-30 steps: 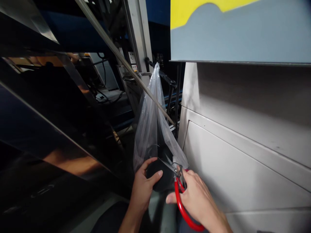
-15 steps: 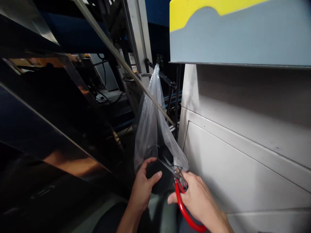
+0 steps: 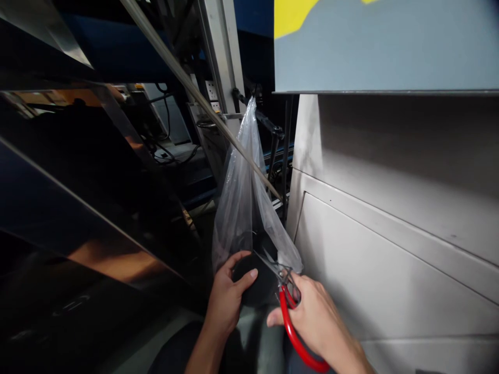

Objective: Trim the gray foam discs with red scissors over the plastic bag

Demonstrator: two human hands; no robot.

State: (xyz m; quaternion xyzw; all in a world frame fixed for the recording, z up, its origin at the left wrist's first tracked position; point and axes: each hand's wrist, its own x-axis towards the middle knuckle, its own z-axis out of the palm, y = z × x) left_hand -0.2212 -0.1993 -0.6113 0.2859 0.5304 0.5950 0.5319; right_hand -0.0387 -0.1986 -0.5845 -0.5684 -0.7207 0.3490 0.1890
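Gripping black disc (image 3: 257, 283) at its left: left hand (image 3: 229, 293), thumb on face. Right hand (image 3: 314, 306) holding red-handled scissors (image 3: 289, 324), blades parted, over disc. Clear bag (image 3: 237, 197) hanging beyond; hose (image 3: 195, 93) crosses bag front.

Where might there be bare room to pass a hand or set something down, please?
A hand could probably pass before the pale cabinet, between the right hand and the grey-and-yellow panel. No level resting spot is certain. It is crowded around the left hand, black round piece, red-handled scissors and clear bag.
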